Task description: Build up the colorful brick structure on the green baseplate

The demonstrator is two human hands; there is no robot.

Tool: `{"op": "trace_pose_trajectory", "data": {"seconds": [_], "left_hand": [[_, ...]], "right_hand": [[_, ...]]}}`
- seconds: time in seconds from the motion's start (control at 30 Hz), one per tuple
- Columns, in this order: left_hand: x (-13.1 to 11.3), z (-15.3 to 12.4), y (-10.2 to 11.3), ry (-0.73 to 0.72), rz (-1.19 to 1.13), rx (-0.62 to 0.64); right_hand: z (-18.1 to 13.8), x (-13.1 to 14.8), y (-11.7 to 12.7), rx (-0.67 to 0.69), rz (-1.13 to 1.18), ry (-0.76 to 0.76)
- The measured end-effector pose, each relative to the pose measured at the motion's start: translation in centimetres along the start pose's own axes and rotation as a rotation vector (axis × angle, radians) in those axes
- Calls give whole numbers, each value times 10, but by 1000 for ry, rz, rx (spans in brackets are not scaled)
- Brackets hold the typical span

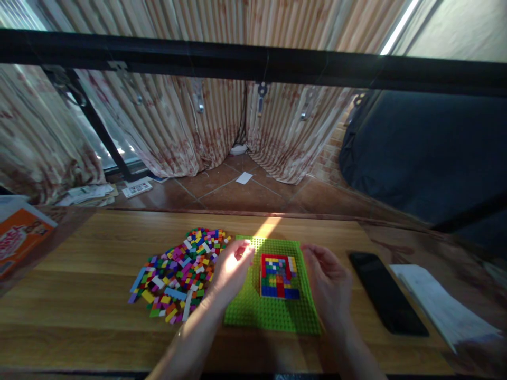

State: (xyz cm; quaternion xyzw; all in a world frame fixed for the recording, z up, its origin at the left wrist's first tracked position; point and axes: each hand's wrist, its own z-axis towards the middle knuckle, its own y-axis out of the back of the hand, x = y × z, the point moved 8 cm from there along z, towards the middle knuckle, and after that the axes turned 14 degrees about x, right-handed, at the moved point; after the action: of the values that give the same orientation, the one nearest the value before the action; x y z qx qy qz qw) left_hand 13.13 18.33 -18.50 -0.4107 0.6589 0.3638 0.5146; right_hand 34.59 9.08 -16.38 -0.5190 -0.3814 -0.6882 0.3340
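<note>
A green studded baseplate (pixel 273 319) lies on the wooden table in front of me. Near its middle sits a block of built-up toy bricks (pixel 280 277) in red, blue, yellow and other colours. My left hand (pixel 233 266) is over the plate's left side, fingers curled together; a small reddish spot shows between them, too blurred to name. At the plate's right edge, my right hand (pixel 328 279) has its thumb and fingers drawn together, and what they hold, if anything, is hidden. Left of the plate spreads a pile of loose toy bricks (pixel 180 274), partly behind my left forearm.
A black phone (pixel 388 293) lies right of the baseplate, beside white paper (pixel 443 303). An orange and white box (pixel 21 232) stands at the far left. Beyond the table (pixel 99 253), a dark bar (pixel 237 60) crosses in front of striped curtains (pixel 206 126). Papers (pixel 137 188) lie on the tiled floor.
</note>
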Motion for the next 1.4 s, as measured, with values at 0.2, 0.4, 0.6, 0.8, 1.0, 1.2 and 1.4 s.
{"op": "trace_pose_trajectory", "data": {"seconds": [0.2, 0.4, 0.6, 0.8, 1.0, 1.2, 1.4], "left_hand": [[-19, -9, 39, -73, -185, -128], [-28, -22, 89, -148, -210, -308], [-25, -28, 109, -146, -216, -327], [-19, -27, 117, -118, -231, -284], [-14, -23, 116, -105, -208, -227], [-13, -22, 100, -94, -188, -177], [-11, -20, 66, -45, -76, -49]], "right_hand": [[-17, 39, -27, 53, -187, 187], [-62, 64, -116, 575, -411, 403], [-90, 44, -169, 776, -597, 388], [-93, 30, -183, 722, -776, 370], [-95, 32, -185, 699, -709, 459], [-62, 51, -147, 653, -427, 331], [-14, 46, -69, 418, -456, 239]]}}
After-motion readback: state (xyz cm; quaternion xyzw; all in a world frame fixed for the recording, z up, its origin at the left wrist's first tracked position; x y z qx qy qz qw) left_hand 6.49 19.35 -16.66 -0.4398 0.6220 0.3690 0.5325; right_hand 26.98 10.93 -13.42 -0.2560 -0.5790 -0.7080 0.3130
